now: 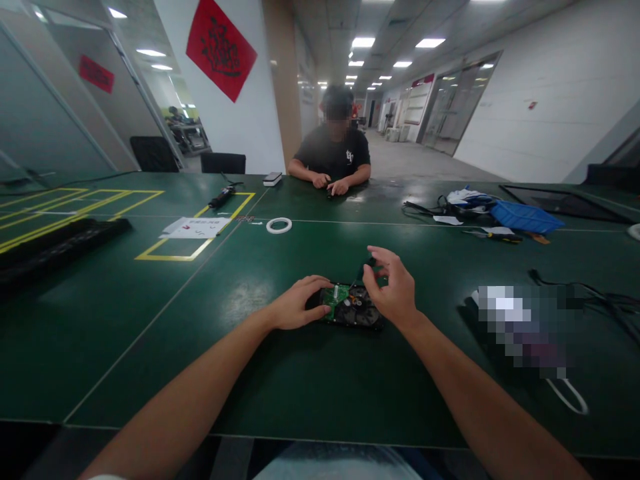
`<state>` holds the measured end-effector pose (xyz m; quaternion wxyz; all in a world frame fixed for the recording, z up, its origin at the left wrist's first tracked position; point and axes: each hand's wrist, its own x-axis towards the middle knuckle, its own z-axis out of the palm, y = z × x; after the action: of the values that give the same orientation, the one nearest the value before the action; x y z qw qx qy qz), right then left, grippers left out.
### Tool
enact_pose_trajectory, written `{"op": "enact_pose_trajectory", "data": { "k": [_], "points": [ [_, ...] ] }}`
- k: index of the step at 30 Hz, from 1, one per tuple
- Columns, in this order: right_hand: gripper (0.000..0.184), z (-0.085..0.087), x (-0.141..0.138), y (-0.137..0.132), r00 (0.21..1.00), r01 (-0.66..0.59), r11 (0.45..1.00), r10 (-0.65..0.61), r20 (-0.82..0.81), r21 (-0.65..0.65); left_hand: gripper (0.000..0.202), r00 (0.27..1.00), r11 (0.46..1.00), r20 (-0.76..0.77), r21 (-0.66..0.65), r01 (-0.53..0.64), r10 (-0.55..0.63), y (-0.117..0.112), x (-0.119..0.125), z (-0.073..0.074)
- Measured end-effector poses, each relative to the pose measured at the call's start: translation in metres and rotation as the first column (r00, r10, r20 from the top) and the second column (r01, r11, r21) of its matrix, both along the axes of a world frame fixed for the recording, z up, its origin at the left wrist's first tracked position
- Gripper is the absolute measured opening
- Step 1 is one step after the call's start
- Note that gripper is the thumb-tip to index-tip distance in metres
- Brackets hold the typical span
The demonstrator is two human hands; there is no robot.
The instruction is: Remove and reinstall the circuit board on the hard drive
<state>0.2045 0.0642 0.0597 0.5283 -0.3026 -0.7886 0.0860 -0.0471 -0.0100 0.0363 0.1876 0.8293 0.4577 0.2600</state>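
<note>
On the green table in front of me lies a hard drive (367, 317), its underside with a green circuit board facing up. My left hand (297, 303) grips the drive's left end, thumb on the near side of the board and fingers at the far edge. Above the drive's right part, my right hand (395, 287) is closed around a small screwdriver (367, 268) with a dark handle. The tool is tilted, and its thin shaft slopes down to the left toward the board's edge. Whether the tip touches a screw is too small to tell.
A white tape roll (279, 225) and paper sheets (195, 227) lie ahead to the left. At right are a blue bin (527, 217), pliers (495, 235), cables (600, 297) and a blurred-out object (520, 327). Across the table sits another person (333, 150).
</note>
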Motion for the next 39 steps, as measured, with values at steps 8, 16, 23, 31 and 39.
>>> {"op": "enact_pose_trajectory", "data": {
  "k": [8,16,23,31,39],
  "points": [
    [0.031,0.009,-0.002,-0.006,0.997,-0.026,1.0,0.025,0.079,0.006,0.053,0.999,0.999,-0.049,-0.049,0.018,-0.02,-0.004,-0.001,0.003],
    [0.034,0.006,-0.004,-0.001,0.998,0.026,0.996,-0.03,0.059,0.08,0.044,0.999,1.0,-0.031,-0.005,0.01,-0.01,-0.001,0.0,-0.001],
    [0.031,0.003,-0.008,0.004,0.999,-0.035,0.993,0.039,-0.029,0.117,0.044,0.999,1.0,-0.03,0.012,0.014,-0.014,-0.001,0.001,-0.001],
    [0.036,0.003,-0.009,0.005,0.996,-0.072,0.978,0.059,0.07,0.194,0.045,1.0,1.0,-0.027,0.023,0.011,-0.011,-0.001,0.001,-0.002],
    [0.04,0.001,-0.014,0.006,0.987,-0.113,0.985,0.096,0.128,0.134,0.045,1.0,0.999,-0.022,0.036,0.005,-0.005,0.0,0.003,-0.002]
  ]
}}
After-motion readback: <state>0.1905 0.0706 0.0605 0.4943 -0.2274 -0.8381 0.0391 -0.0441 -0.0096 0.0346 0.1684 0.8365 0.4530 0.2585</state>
